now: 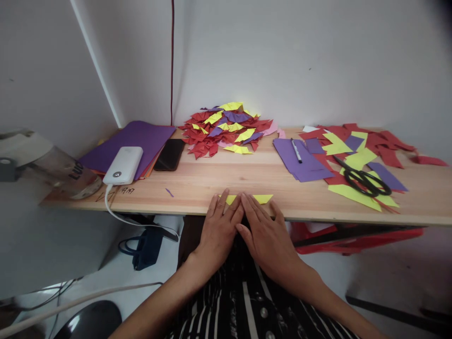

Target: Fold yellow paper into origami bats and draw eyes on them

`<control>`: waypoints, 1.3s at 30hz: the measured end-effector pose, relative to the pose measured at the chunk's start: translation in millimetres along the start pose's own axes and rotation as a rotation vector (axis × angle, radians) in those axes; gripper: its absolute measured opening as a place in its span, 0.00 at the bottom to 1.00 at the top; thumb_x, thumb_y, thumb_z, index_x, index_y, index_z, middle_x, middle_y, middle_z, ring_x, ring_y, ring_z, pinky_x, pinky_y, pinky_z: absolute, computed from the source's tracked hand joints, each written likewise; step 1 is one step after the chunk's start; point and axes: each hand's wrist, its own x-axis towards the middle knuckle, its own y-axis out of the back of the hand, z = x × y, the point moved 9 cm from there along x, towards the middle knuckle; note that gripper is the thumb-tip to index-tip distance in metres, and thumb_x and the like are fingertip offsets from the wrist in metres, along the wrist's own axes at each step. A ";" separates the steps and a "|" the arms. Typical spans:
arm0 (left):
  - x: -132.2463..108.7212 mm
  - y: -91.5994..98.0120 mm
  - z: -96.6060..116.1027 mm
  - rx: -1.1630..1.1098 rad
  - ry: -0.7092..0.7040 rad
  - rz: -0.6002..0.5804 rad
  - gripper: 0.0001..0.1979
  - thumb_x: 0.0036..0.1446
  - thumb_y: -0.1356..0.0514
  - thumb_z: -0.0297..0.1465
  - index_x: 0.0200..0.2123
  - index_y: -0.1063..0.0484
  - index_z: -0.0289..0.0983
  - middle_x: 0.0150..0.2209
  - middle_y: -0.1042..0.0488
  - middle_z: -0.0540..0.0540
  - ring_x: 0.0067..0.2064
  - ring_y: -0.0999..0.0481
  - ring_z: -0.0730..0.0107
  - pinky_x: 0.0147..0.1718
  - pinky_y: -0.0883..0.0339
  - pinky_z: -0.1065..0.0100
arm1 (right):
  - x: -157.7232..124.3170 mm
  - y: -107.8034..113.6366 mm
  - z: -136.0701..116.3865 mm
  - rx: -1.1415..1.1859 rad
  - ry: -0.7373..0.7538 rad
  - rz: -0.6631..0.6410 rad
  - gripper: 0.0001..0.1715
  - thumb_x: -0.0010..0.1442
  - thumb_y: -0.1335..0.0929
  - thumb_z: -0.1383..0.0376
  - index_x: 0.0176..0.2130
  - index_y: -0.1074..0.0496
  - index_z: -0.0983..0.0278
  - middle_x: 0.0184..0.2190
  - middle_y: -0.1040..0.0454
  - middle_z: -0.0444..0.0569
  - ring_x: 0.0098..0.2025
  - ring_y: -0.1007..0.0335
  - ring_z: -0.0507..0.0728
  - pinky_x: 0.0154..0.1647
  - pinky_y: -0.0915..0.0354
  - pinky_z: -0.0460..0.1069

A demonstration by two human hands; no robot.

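A folded strip of yellow paper (264, 198) lies flat near the front edge of the wooden table (197, 181). My left hand (221, 221) rests on its left part with the fingers stretched out. On the paper's middle and right part lies my right hand (263, 228), its fingers also extended and pressing down flat. The two index fingertips meet around the middle of the strip. Part of the paper is hidden under the fingers. Behind it, at the wall, is a pile of folded red, yellow and purple paper pieces (226, 127).
Black-handled scissors (367, 182) lie on coloured scraps (384, 146) at the right. A pen (296, 150) rests on purple sheets (307, 169). To the left are a phone (170, 154), a cabled white power bank (123, 165), purple paper (141, 134) and a clear bottle (67, 172).
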 end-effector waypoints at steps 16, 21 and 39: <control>1.8 4.3 0.5 -0.055 0.018 -0.025 0.29 0.60 0.45 0.27 0.64 0.43 0.39 0.65 0.43 0.49 0.67 0.51 0.49 0.63 0.48 0.45 | -10.8 6.9 3.4 -0.080 0.031 -0.005 0.33 0.67 0.43 0.58 0.66 0.47 0.70 0.64 0.43 0.58 0.66 0.49 0.61 0.67 0.61 0.66; 1.1 5.7 1.5 -0.082 0.021 -0.012 0.29 0.59 0.45 0.24 0.63 0.42 0.40 0.65 0.42 0.48 0.68 0.52 0.49 0.63 0.48 0.44 | -17.2 8.3 10.5 -0.117 0.044 0.009 0.34 0.66 0.42 0.57 0.66 0.48 0.69 0.65 0.44 0.58 0.67 0.50 0.60 0.67 0.61 0.65; -3.2 12.3 2.4 -0.046 0.013 0.005 0.30 0.62 0.47 0.31 0.66 0.49 0.35 0.68 0.51 0.43 0.70 0.58 0.52 0.64 0.52 0.45 | -17.1 9.4 10.7 -0.134 0.066 0.009 0.33 0.66 0.42 0.58 0.65 0.47 0.70 0.64 0.42 0.57 0.66 0.48 0.60 0.67 0.59 0.64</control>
